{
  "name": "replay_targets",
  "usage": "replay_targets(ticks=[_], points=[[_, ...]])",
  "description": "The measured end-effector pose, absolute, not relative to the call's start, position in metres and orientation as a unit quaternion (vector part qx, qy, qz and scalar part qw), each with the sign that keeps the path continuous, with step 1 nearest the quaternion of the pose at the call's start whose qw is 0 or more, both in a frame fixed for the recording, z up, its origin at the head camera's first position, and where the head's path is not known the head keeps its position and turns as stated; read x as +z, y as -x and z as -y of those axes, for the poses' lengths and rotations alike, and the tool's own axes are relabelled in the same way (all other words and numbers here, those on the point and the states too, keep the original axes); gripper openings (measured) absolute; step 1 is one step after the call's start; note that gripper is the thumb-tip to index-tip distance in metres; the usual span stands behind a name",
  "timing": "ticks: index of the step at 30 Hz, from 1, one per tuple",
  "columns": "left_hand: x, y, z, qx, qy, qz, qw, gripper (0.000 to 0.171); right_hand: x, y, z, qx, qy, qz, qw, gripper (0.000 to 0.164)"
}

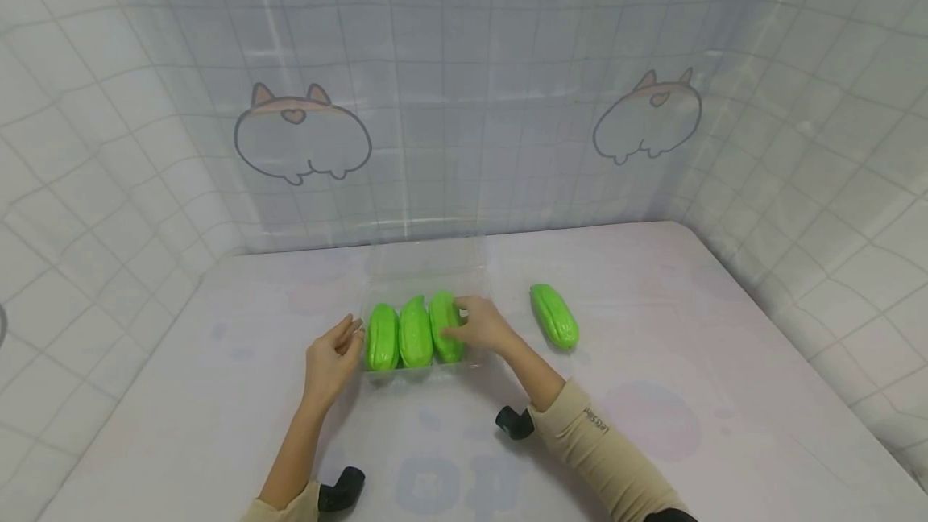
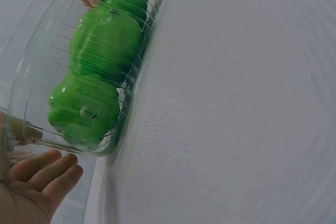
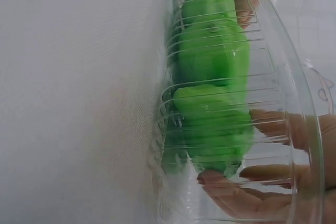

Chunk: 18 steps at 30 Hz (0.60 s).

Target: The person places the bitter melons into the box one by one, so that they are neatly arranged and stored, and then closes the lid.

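A clear plastic box (image 1: 471, 364) with a raised lid (image 1: 424, 258) lies on the table. Side by side in it are three plump, glossy green grooved vegetables, cucumber-like in shape: one at left (image 1: 382, 337), one in the middle (image 1: 416, 333), one at right (image 1: 444, 329). At the box's left wall my left hand (image 1: 333, 362) pinches the rim, the thumb inside and the fingers outside in the left wrist view. My right hand (image 1: 482, 324) reaches in from the right and grips the rightmost vegetable. Through the ribbed wall, the right wrist view shows its fingertips (image 3: 215, 179) against the green surface.
A fourth matching green vegetable (image 1: 555, 316) lies on the white table (image 1: 631, 280), right of the box. Black wrist mounts (image 1: 342, 490) stick out under the forearms. Behind and beside the table hang grid-patterned curtains (image 1: 464, 103).
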<state>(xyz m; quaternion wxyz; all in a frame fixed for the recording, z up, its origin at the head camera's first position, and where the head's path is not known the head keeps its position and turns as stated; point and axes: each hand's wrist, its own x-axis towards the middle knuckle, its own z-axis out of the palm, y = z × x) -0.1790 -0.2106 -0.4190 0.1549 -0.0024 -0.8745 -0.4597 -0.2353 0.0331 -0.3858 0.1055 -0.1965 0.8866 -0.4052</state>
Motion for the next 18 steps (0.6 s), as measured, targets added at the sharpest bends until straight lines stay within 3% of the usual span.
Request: replay_targets(ticks=[18], points=[[-0.4217,0.1809,0.2125,-0.462,0.006,0.873,0.158,0.041,-0.3875,0.2386,-0.0327,-0.447,0.168,-0.867,0.142,0.06]])
